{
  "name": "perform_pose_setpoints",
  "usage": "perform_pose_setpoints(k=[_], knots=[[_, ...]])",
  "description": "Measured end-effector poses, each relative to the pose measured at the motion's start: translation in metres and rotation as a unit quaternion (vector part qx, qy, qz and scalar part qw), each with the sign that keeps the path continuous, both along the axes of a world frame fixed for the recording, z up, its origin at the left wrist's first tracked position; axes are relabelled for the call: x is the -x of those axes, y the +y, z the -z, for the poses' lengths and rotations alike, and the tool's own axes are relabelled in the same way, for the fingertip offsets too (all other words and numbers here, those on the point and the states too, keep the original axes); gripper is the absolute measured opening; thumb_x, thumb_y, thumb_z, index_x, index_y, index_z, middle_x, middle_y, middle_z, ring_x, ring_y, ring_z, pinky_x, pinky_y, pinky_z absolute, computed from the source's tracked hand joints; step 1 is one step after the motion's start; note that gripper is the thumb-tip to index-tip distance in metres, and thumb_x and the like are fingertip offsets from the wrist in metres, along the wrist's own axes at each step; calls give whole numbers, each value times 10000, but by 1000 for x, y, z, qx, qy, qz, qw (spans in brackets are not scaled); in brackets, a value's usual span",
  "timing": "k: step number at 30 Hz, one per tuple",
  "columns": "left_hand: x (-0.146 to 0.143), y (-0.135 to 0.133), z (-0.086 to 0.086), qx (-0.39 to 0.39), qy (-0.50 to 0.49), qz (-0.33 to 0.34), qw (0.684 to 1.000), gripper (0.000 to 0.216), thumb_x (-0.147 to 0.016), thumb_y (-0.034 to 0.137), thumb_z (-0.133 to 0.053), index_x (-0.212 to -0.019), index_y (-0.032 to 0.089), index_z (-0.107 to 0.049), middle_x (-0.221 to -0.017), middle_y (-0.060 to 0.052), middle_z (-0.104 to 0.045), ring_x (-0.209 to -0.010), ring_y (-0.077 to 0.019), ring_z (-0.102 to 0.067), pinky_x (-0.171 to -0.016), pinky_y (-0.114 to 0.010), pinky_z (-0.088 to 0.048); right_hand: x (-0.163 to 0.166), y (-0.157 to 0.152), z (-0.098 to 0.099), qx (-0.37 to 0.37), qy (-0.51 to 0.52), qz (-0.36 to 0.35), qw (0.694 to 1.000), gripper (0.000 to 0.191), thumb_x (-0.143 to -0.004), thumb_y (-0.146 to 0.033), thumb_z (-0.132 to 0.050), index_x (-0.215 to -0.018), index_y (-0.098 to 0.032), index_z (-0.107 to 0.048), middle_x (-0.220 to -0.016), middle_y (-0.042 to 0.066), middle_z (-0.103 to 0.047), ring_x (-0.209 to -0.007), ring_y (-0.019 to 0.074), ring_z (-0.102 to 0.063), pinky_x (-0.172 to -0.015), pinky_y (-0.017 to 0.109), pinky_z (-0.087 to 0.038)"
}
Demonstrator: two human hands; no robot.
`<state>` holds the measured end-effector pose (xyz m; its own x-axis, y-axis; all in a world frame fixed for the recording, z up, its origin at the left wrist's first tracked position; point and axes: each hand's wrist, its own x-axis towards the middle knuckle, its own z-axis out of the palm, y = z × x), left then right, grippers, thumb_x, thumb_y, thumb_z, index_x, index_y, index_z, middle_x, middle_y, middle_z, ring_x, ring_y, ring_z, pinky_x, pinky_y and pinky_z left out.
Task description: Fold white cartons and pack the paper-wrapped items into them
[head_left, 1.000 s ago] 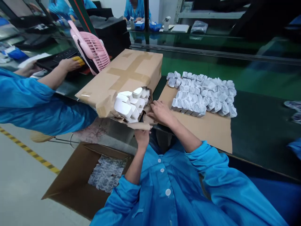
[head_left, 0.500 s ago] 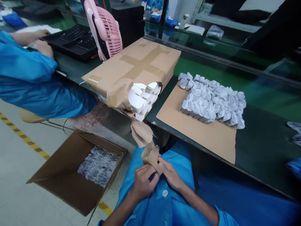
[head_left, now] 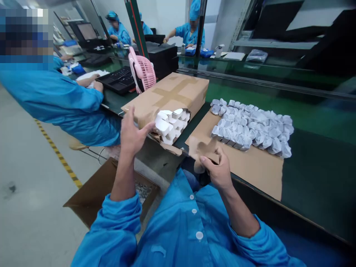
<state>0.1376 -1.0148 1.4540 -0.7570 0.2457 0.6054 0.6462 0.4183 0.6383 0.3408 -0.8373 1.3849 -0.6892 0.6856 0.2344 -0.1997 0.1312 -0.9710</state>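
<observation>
one torn scrap point(head_left: 204, 150) pinched in your right hand point(head_left: 219, 170). left hand point(head_left: 132, 133) hangs splayed by the parcel point(head_left: 169, 94), at its ripped end; unwrapping there calls for a firm grip.

The head-worn camera is looking forward and down across the bench point(head_left: 314, 167) from its near edge, sitting close above the left hand point(head_left: 132, 135) and right hand point(head_left: 218, 171).

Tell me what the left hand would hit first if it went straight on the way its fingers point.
Most likely the brown paper-wrapped package: the open left hand is raised before its torn near end, pointing at the wrapping beside the white boxes. Depth is unclear; they may already touch.
</observation>
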Motion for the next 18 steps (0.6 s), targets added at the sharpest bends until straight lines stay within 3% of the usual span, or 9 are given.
perform_pose_setpoints(k=[3,6,8,10,11,13,15,17,18], knots=[[20,6,18,14,-40,23,999,547,-726,447,-764,-1187,175,-651,-1149,-82,-709,-1072,-268,-645,-962,-402,-502,7,5,0,-64,-31,-64,995,458,-757,-247,-679,-1205,-226,-588,-1072,28,-656,-854,160,-622,-722,250,-505],[1,-3,55,-62,-37,32,997,299,-809,477,-676,-883,188,-687,-894,-26,-716,-879,-194,-669,-856,-330,-531,20,-7,19,-18,-59,-122,991,437,-739,-226,-584,-1174,-191,-603,-1002,36,-680,-796,162,-636,-679,248,-504],[-17,-8,78,-90,-23,17,996,310,-829,504,-645,-831,194,-659,-901,-37,-703,-943,-204,-669,-904,-359,-523,28,-18,35,16,-66,-133,989,415,-739,-232,-513,-1138,-166,-605,-964,49,-693,-786,173,-649,-662,256,-506],[-28,-10,93,-105,-16,-1,994,312,-839,513,-632,-840,201,-651,-938,-57,-705,-1052,-228,-659,-979,-413,-497,33,-25,44,6,-68,-130,989,488,-769,-246,-489,-1245,-171,-562,-1061,70,-695,-887,195,-658,-717,279,-514],[-31,-9,98,-114,-16,-8,993,309,-850,510,-622,-855,202,-651,-957,-66,-710,-1089,-235,-654,-1001,-432,-486,35,-26,45,-33,-73,-125,989,550,-793,-268,-514,-1336,-186,-509,-1129,76,-683,-953,208,-650,-762,295,-512],[-33,-5,104,-130,-25,-17,991,306,-881,498,-588,-889,200,-653,-1017,-86,-720,-1127,-238,-652,-1018,-442,-482,40,-25,42,-195,-92,-115,970,712,-811,-341,-616,-1469,-213,-379,-1205,89,-655,-1041,243,-619,-834,333,-487],[-33,-3,107,-142,-39,-17,989,312,-898,493,-563,-924,195,-653,-1098,-106,-719,-1151,-237,-649,-1022,-429,-488,51,-23,37,-403,-119,-86,903,766,-811,-381,-682,-1487,-196,-373,-1133,112,-659,-1012,276,-600,-828,359,-451],[-33,-6,108,-149,-54,-8,987,330,-888,501,-577,-979,193,-653,-1171,-118,-706,-1197,-242,-629,-1037,-414,-485,65,-21,33,-531,-136,-34,836,565,-867,-316,-628,-1399,-175,-502,-963,110,-655,-899,267,-580,-769,355,-405],[-33,-9,108,-152,-60,-5,986,361,-880,511,-586,-1045,196,-646,-1227,-123,-686,-1231,-245,-608,-1049,-408,-478,72,-21,32,-557,-141,-4,819,432,-904,-267,-563,-1326,-174,-572,-891,104,-639,-851,256,-560,-748,354,-380]])
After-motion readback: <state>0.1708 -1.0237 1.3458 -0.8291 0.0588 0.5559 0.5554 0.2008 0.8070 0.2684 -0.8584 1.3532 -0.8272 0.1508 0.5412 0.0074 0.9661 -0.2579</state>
